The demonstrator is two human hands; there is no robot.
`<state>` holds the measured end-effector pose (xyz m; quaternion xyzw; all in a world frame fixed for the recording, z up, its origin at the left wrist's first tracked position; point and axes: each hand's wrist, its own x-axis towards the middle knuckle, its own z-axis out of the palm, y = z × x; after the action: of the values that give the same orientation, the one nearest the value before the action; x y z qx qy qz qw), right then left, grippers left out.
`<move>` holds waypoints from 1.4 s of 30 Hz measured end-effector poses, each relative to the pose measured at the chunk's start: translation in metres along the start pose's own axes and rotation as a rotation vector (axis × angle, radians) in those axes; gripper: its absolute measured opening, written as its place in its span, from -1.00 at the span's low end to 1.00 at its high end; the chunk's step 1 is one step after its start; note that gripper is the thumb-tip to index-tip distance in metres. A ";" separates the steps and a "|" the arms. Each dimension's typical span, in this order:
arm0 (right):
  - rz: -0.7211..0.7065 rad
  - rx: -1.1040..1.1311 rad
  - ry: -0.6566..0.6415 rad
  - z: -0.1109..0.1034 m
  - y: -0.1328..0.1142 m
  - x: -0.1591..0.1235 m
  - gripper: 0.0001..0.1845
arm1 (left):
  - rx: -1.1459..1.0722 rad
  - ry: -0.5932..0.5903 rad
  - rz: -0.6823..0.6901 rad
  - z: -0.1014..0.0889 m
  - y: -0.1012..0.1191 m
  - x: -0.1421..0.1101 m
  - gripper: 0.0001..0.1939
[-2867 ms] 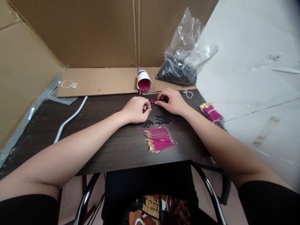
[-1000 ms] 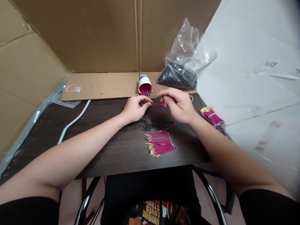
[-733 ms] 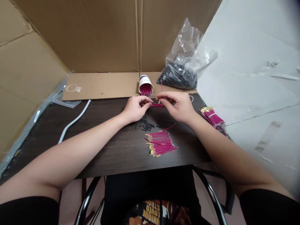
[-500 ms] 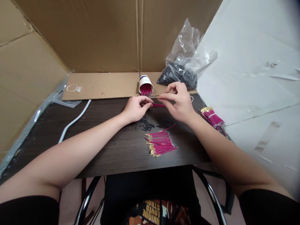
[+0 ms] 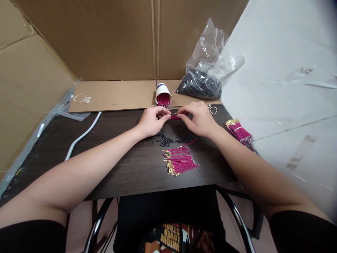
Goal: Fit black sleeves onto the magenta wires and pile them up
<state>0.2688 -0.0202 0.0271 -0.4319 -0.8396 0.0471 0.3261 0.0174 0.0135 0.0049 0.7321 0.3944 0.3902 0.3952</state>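
Observation:
Both hands meet close together over the far middle of the dark table. My left hand (image 5: 154, 121) is closed in a pinch of thumb and fingers; what sits between the tips is too small to make out. Opposite it, my right hand (image 5: 198, 117) pinches a gold-tipped wire (image 5: 174, 113), whose gold end points towards the left fingertips. Several magenta wires (image 5: 176, 117) lie in the gap between the hands. Just nearer to me are two loose heaps of short black tubes (image 5: 165, 140). Below them, magenta wires with gold ends (image 5: 181, 161) are spread in a row.
A white paper cup (image 5: 161, 88) lies tipped behind the hands, full of magenta wires. Behind right stands a clear bag of black tubes (image 5: 201, 82). A banded wire bundle (image 5: 238, 130) lies at the right edge, a pale tube (image 5: 81, 135) at left. Cardboard walls (image 5: 105, 38) enclose the back.
My right hand has come down and slightly left, its raised fingers now folded in, closer to the left fingertips. My left hand has stayed almost still.

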 end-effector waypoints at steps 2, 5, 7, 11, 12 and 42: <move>-0.004 0.002 -0.006 -0.001 0.000 0.000 -0.87 | 0.001 0.001 0.001 0.000 0.000 0.000 -0.88; -0.011 0.003 -0.019 -0.001 0.000 0.001 -0.87 | 0.003 -0.003 0.002 0.000 0.000 0.000 -0.88; -0.022 0.010 -0.028 -0.001 0.000 0.001 -0.87 | 0.008 -0.004 0.005 0.000 0.001 -0.001 -0.88; -0.036 0.025 -0.037 0.000 0.001 0.001 -0.87 | 0.025 -0.009 0.017 0.000 0.003 -0.002 -0.89; -0.039 0.027 -0.038 0.001 0.001 0.001 -0.87 | 0.032 -0.009 0.020 0.000 0.003 -0.002 -0.89; -0.083 0.055 -0.039 0.006 0.000 0.000 -0.90 | 0.169 -0.026 0.110 0.001 0.004 -0.007 -0.83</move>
<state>0.2658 -0.0192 0.0226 -0.3867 -0.8613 0.0650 0.3233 0.0165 0.0051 0.0066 0.7882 0.3801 0.3672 0.3152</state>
